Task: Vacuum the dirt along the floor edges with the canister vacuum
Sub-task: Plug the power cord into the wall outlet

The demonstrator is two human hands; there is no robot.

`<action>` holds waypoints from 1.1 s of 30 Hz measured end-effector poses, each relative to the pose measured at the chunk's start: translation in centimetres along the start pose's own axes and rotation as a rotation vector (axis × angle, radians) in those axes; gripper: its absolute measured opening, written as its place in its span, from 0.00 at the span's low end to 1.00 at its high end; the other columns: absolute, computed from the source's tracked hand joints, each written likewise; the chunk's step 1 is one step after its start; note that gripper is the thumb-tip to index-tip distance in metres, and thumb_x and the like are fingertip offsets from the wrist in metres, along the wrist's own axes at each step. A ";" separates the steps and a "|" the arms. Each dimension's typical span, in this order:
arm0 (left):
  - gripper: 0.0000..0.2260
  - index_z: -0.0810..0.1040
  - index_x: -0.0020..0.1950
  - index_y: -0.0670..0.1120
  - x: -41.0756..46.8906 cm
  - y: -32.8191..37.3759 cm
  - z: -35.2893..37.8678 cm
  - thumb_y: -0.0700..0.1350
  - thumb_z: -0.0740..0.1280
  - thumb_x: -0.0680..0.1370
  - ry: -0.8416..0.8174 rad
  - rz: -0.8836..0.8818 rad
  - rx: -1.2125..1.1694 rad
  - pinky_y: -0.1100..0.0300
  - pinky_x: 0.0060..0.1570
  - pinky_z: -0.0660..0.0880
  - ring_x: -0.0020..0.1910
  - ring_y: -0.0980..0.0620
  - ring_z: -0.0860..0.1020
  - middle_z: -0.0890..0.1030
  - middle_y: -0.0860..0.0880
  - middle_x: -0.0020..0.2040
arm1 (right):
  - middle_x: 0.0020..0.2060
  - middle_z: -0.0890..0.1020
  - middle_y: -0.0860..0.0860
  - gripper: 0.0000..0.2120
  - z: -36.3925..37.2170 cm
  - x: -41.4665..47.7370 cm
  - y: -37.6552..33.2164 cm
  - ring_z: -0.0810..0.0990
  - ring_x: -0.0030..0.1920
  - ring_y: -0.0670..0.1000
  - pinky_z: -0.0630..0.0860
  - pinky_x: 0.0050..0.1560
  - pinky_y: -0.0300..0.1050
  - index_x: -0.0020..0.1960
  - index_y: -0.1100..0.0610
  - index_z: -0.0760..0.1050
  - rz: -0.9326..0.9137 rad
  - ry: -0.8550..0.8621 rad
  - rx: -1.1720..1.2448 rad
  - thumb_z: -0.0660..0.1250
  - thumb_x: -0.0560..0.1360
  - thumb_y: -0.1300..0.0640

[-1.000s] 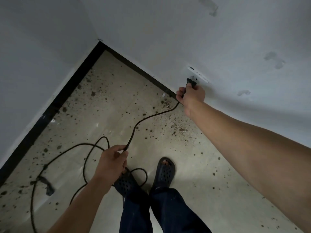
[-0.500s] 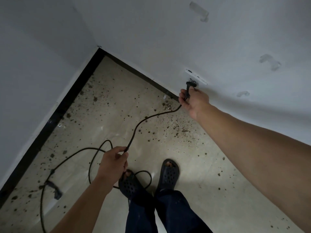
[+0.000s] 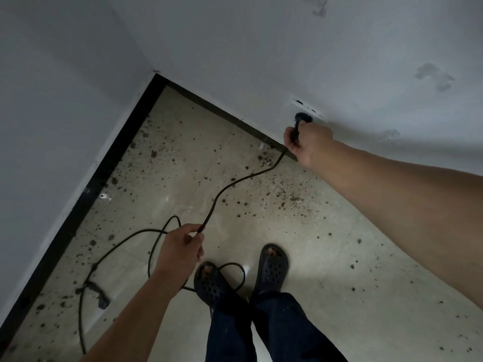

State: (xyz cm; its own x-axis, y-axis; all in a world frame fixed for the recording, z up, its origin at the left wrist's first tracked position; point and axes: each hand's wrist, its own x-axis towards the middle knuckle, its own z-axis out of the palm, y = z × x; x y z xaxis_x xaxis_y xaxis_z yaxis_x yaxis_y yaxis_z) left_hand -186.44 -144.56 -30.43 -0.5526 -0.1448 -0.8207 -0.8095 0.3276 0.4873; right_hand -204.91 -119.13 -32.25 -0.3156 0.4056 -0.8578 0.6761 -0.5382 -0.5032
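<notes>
My right hand (image 3: 307, 143) grips the black plug (image 3: 298, 123) of the vacuum's power cord, and the plug's head sits against the white wall socket (image 3: 311, 110). The black cord (image 3: 235, 182) sags from that hand down to my left hand (image 3: 180, 250), which pinches it between thumb and fingers. Behind my left hand the cord lies in loose loops (image 3: 125, 237) on the pale floor. Dark dirt specks (image 3: 287, 197) are scattered over the floor, thick near the black skirting. The canister vacuum itself is out of view.
Two white walls meet in a corner (image 3: 156, 74) with black skirting (image 3: 86, 194) along both. My feet in black perforated clogs (image 3: 271, 267) stand mid-floor, and a cord loop lies by the left clog (image 3: 211, 283). A black cord clip (image 3: 100, 297) lies at the lower left.
My right hand has pushed the plug up from just below the socket onto it. My left hand keeps its pinch on the cord, and the view has tilted slightly.
</notes>
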 end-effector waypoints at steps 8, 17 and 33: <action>0.07 0.78 0.50 0.49 -0.2 -0.7 -1.3 0.38 0.64 0.80 0.025 0.042 0.070 0.55 0.36 0.74 0.29 0.51 0.75 0.77 0.48 0.27 | 0.38 0.79 0.56 0.17 1.0 0.0 -0.4 0.77 0.28 0.48 0.70 0.20 0.35 0.69 0.57 0.71 0.054 0.088 0.015 0.59 0.82 0.63; 0.10 0.78 0.59 0.46 -1.8 -0.8 -3.5 0.38 0.66 0.78 0.050 0.049 0.201 0.52 0.46 0.78 0.37 0.49 0.79 0.81 0.45 0.37 | 0.44 0.82 0.55 0.15 -2.0 -0.3 -0.6 0.83 0.37 0.51 0.79 0.30 0.40 0.65 0.61 0.73 -0.078 -0.016 -0.388 0.65 0.81 0.57; 0.06 0.78 0.47 0.43 -20.3 -4.9 -5.9 0.39 0.71 0.71 0.007 0.058 0.267 0.63 0.32 0.68 0.28 0.59 0.69 0.72 0.55 0.31 | 0.48 0.76 0.52 0.09 -5.4 -20.4 14.3 0.75 0.55 0.56 0.73 0.51 0.51 0.50 0.54 0.74 -0.804 -1.211 -2.039 0.59 0.82 0.51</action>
State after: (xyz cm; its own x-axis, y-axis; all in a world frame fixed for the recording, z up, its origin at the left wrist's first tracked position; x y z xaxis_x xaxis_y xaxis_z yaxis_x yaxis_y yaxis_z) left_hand -172.43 -148.71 -14.41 -0.5990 -0.1247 -0.7910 -0.6958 0.5699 0.4371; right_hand -185.17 -131.09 -21.33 -0.2780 -0.6813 -0.6771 -0.4063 0.7222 -0.5598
